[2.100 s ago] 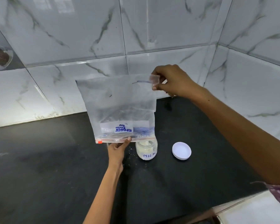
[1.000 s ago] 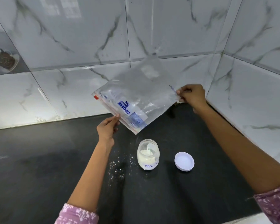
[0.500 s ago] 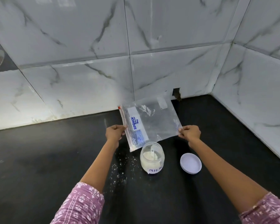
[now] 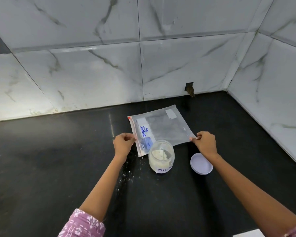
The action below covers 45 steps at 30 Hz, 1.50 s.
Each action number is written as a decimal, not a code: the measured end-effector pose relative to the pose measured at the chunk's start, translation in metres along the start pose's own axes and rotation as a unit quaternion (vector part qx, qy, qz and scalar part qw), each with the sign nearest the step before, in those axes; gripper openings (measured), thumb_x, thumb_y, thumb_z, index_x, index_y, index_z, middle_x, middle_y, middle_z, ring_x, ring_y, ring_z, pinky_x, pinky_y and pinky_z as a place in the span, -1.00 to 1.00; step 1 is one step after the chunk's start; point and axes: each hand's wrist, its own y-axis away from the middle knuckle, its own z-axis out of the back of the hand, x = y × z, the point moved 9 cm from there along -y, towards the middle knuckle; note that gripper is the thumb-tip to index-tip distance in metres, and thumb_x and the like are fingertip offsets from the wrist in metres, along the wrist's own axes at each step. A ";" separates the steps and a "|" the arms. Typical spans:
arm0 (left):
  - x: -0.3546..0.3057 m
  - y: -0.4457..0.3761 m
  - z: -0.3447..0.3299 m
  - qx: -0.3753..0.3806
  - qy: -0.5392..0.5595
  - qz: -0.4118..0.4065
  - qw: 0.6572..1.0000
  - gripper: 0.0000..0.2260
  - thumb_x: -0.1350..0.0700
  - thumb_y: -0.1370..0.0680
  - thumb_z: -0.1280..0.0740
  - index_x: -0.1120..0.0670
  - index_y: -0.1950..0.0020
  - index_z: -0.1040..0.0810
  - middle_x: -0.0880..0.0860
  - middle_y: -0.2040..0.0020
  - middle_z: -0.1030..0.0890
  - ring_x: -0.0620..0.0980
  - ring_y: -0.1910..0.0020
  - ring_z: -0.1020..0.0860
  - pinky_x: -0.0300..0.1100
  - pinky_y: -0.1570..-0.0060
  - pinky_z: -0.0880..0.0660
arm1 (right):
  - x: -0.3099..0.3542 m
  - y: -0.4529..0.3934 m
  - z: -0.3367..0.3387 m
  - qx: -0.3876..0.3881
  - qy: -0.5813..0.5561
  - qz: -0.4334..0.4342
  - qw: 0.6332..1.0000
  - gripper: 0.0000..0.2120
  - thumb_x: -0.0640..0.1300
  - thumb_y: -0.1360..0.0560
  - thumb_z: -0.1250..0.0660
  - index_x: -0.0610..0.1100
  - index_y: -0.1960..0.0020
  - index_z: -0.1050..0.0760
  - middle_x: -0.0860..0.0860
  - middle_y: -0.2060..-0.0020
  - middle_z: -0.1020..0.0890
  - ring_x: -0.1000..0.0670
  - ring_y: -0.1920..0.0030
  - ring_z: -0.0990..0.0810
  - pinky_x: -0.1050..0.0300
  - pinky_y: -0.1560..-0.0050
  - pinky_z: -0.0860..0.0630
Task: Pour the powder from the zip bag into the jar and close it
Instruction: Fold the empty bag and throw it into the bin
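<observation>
The clear zip bag [image 4: 162, 129] lies nearly flat on the black counter behind the jar, its red zip edge to the left; it looks empty. My left hand [image 4: 124, 144] pinches the bag's zip edge and my right hand [image 4: 205, 142] pinches its near right corner. The open glass jar [image 4: 161, 157], labelled "MILK", stands in front of the bag with white powder and a small scoop inside. Its white lid [image 4: 201, 163] lies upside down on the counter to the jar's right, just below my right wrist.
Spilled powder specks [image 4: 128, 173] dot the black counter [image 4: 50, 168] left of the jar. Marble-tiled walls [image 4: 92, 65] close off the back and right side. A small dark hole [image 4: 189, 88] sits in the back wall above the counter.
The bag came away from above the jar, swung flat and was lowered onto the counter behind it. Both hands dropped with it, still holding its edges.
</observation>
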 end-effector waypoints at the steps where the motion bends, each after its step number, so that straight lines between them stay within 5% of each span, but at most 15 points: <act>1: -0.005 0.005 -0.001 0.009 -0.009 -0.027 1.000 -0.92 0.23 -0.46 -0.44 0.15 0.07 -0.64 0.03 0.17 -0.65 -0.15 0.25 -0.55 -0.28 0.17 -0.46 | 0.003 0.003 0.002 -0.006 0.009 0.016 1.000 -0.77 -0.18 -0.44 -0.42 -0.34 0.02 -0.54 -0.22 0.20 -0.64 -0.19 0.14 -0.62 -0.01 0.10 -0.52; 6: -0.023 0.030 -0.017 0.058 -0.125 -0.137 0.981 -0.87 0.21 -0.46 -0.43 0.09 0.01 -0.65 0.02 0.18 -0.61 -0.06 0.26 -0.49 -0.24 0.17 -0.47 | 0.017 0.016 0.002 -0.024 0.056 0.087 0.994 -0.79 -0.23 -0.45 -0.40 -0.28 -0.06 -0.56 -0.20 0.04 -0.60 -0.14 0.11 -0.60 0.05 0.11 -0.54; 12: -0.024 0.049 -0.047 0.134 -0.302 -0.186 0.925 -0.76 0.21 -0.52 -0.29 0.00 -0.13 -0.62 0.06 -0.15 -0.58 0.06 -0.15 -0.46 -0.11 -0.10 -0.38 | 0.027 0.025 -0.014 0.013 0.106 0.134 0.985 -0.78 -0.25 -0.47 -0.36 -0.25 -0.11 -0.58 -0.17 -0.07 -0.55 -0.12 -0.02 -0.54 0.03 0.01 -0.53; 17: -0.020 0.060 -0.059 0.164 -0.428 -0.231 0.858 -0.69 0.23 -0.55 -0.16 0.05 -0.23 -0.55 -0.01 -0.28 -0.53 0.07 -0.23 -0.42 -0.09 -0.17 -0.27 | 0.024 0.032 -0.031 0.102 0.125 0.156 0.975 -0.84 -0.21 -0.47 -0.37 -0.20 -0.04 -0.60 -0.11 -0.05 -0.59 -0.06 -0.01 -0.57 0.04 -0.07 -0.54; 22: -0.024 0.074 -0.050 0.144 -0.336 -0.268 0.891 -0.63 0.29 -0.55 -0.15 0.04 -0.31 -0.48 0.03 -0.25 -0.56 0.06 -0.24 -0.44 -0.13 -0.23 -0.19 | 0.021 0.041 -0.011 0.109 0.163 0.183 0.963 -0.77 -0.04 -0.46 -0.39 -0.15 -0.05 -0.59 -0.06 -0.03 -0.59 -0.04 -0.04 -0.55 0.04 -0.03 -0.54; 27: -0.022 0.089 -0.050 0.185 -0.250 -0.277 0.909 -0.62 0.20 -0.54 -0.04 0.02 -0.34 -0.36 0.03 -0.12 -0.61 0.01 -0.12 -0.50 -0.20 -0.22 -0.16 | -0.005 0.068 -0.009 0.213 0.280 0.139 0.926 -0.34 0.28 -0.30 -0.42 0.08 -0.34 -0.39 -0.03 -0.31 -0.42 -0.09 -0.31 -0.37 -0.04 -0.20 -0.46; 30: -0.017 0.091 -0.050 0.197 -0.213 -0.269 0.918 -0.57 0.09 -0.54 0.08 -0.06 -0.37 -0.32 0.04 -0.11 -0.60 -0.07 -0.11 -0.48 -0.27 -0.20 -0.10 | -0.012 0.077 -0.014 0.246 0.306 0.122 0.912 -0.16 0.24 -0.25 -0.49 0.15 -0.44 -0.23 -0.04 -0.40 -0.31 -0.11 -0.38 -0.31 -0.06 -0.24 -0.42; 35: -0.013 0.090 -0.050 0.200 -0.204 -0.263 0.921 -0.56 -0.02 -0.58 0.17 -0.15 -0.39 -0.30 -0.02 -0.06 -0.57 -0.13 -0.14 -0.44 -0.54 -0.17 0.06 | -0.003 0.078 -0.022 0.235 0.292 0.133 0.918 -0.21 0.04 -0.29 -0.52 0.12 -0.44 -0.25 -0.04 -0.36 -0.35 -0.09 -0.32 -0.37 0.01 -0.18 -0.44; 41: -0.018 0.100 -0.049 0.197 -0.225 -0.259 0.918 -0.38 -0.29 -0.52 0.30 -0.10 -0.30 -0.38 -0.10 0.02 -0.53 -0.10 -0.08 -0.47 -0.08 -0.36 -0.04 | 0.016 0.072 -0.029 0.230 0.238 0.148 0.932 -0.19 -0.06 -0.29 -0.54 -0.01 -0.45 -0.24 -0.05 -0.37 -0.36 -0.10 -0.33 -0.35 0.02 -0.28 -0.37; 45: -0.017 0.102 -0.049 0.189 -0.269 -0.272 0.904 -0.22 -0.49 -0.39 0.19 -0.04 -0.37 -0.32 -0.09 0.03 -0.52 -0.02 -0.13 -0.47 0.01 -0.35 -0.05 | 0.023 0.069 -0.032 0.217 0.224 0.154 0.938 -0.21 0.03 -0.25 -0.55 0.02 -0.40 -0.28 -0.02 -0.31 -0.40 -0.08 -0.29 -0.38 0.01 -0.21 -0.41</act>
